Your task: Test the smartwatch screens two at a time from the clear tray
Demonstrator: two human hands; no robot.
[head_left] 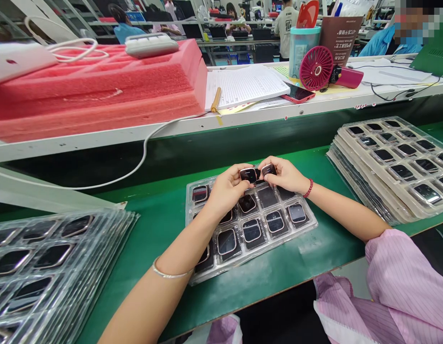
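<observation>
1. Head view, centre of the frame: the left hand (226, 188) pinches a small square watch case with a rose-gold rim and dark glass face (248, 175) between thumb and fingertips, lifted just above the tray.
2. Just to its right, the right hand (286, 174) pinches a second rose-gold-rimmed watch case (268, 169) the same way; the two cases are held side by side, almost touching, faces up.
3. Below both hands lies a clear moulded plastic tray with square pockets (307, 224) on the green desk (164, 215). Most pockets in its lower rows hold cases; a few near the hands look empty.
4. Right of the frame: a stack of filled clear trays (393, 162). Lower left: another stack of clear trays (45, 258).
5. Upper left: a pink foam block (99, 91) on the white shelf (243, 119); upper right, a red handheld fan (318, 68).
6. Judgement: the step in hand appears to be checking or comparing two cases lifted from the tray. The next move likely calls for seating each one square and face up in a free pocket without touching the glass.
</observation>
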